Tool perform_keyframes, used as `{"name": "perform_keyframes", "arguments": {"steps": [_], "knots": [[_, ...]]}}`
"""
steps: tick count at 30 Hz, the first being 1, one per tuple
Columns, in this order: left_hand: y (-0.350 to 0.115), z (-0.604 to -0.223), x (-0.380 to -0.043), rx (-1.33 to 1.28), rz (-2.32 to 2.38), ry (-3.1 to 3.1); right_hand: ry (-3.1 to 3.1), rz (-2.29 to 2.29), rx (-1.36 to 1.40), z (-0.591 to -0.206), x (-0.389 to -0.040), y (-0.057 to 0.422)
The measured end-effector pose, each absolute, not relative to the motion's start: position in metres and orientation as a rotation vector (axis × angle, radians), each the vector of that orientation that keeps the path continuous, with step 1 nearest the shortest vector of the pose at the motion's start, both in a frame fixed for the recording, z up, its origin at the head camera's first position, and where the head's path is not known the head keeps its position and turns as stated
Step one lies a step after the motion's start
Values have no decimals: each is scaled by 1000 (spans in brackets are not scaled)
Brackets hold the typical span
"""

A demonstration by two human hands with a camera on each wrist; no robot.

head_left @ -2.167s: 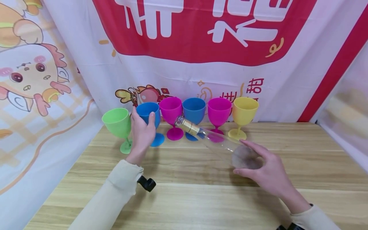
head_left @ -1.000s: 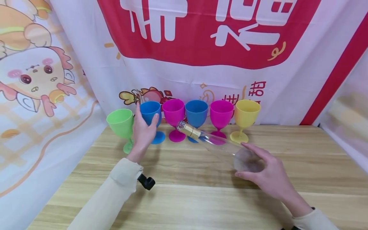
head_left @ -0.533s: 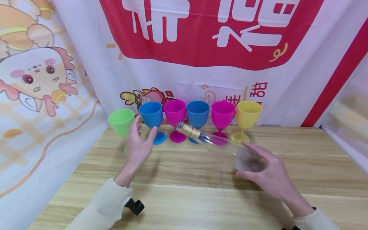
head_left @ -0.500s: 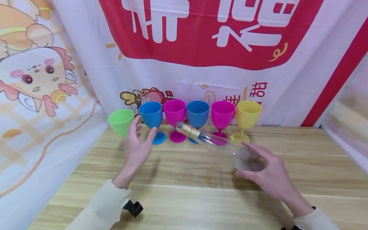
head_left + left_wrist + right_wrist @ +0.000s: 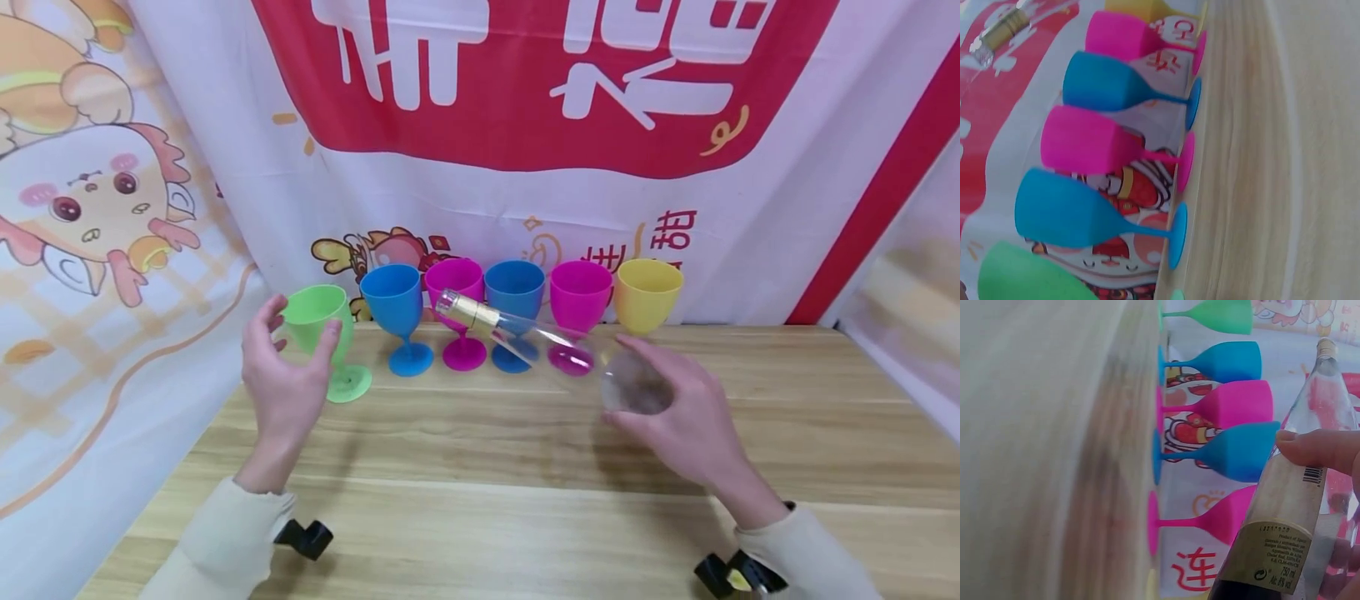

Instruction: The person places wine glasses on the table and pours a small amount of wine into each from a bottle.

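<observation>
In the head view my left hand [image 5: 288, 387] is at the green goblet [image 5: 311, 312], fingers on its far left side and thumb in front of the bowl; whether they touch it cannot be told. The goblet's foot stands on the table. My right hand [image 5: 686, 417] grips a clear glass wine bottle [image 5: 551, 342] near its base. The bottle is tilted, its gold-banded neck up and to the left, in front of the goblets. In the right wrist view a thumb presses on the bottle [image 5: 1285, 487], above its label. The left wrist view shows the green goblet [image 5: 1029, 278] low at the left.
Right of the green goblet stand a blue goblet [image 5: 393, 300], a magenta goblet [image 5: 453, 279], another blue goblet [image 5: 515, 287], another magenta goblet [image 5: 581, 292] and a yellow goblet [image 5: 648, 296]. Behind the wooden table [image 5: 480, 533] hangs a printed cloth [image 5: 480, 200].
My left hand has left the leftmost blue goblet and moved left to the green one. My right hand has shifted slightly up and left, carrying the bottle's neck with it.
</observation>
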State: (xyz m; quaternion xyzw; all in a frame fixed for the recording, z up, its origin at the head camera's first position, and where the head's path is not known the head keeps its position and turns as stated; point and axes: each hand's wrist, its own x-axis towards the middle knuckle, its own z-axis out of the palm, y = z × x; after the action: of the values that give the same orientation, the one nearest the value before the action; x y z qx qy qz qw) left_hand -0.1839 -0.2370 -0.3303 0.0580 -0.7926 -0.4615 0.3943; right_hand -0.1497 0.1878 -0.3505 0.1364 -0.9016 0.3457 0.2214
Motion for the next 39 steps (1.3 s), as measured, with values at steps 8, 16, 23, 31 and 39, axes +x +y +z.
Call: {"name": "perform_keyframes", "arguments": {"steps": [8, 16, 23, 31, 39], "knots": [[-266, -332, -210, 302, -1455, -2136, -2415, 932, 394, -338, -159, 178], [-269, -338, -221, 354, -1547, -2182, -2417, 894, 355, -332, -166, 169], [-268, -338, -224, 437, -1543, -2178, -2403, 824, 363, -327, -167, 165], [-261, -336, -213, 404, -1519, -2213, -2355, 717, 410, -317, -175, 166], [-242, -335, -198, 293, -1513, -2211, -2358, 667, 432, -308, -179, 167]]}}
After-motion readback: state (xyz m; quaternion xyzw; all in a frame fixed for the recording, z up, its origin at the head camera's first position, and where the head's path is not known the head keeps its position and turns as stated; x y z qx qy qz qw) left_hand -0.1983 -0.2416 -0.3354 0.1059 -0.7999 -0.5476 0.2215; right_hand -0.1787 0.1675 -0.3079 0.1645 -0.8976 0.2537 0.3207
